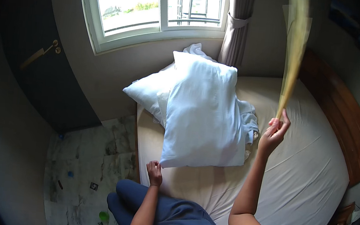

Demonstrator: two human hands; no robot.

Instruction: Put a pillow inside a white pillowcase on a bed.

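Observation:
My right hand (276,126) is raised above the bed and grips the lower end of a long yellowish brush or broom (294,55), blurred and running up past the frame's top edge. At the near left corner of a white pillow (204,115), my left hand (154,172) has its fingers closed on the fabric. That pillow lies over another white pillow (149,91) and a crumpled pale cloth (248,118). All rest on a bed with a beige fitted sheet (302,171).
A wooden headboard (340,119) curves along the right. Beyond the bed are a window (162,28) and a tied curtain (238,26). A dark door (49,75) stands at left. Small objects, including a green one (103,216), lie on the marble-patterned floor (86,155).

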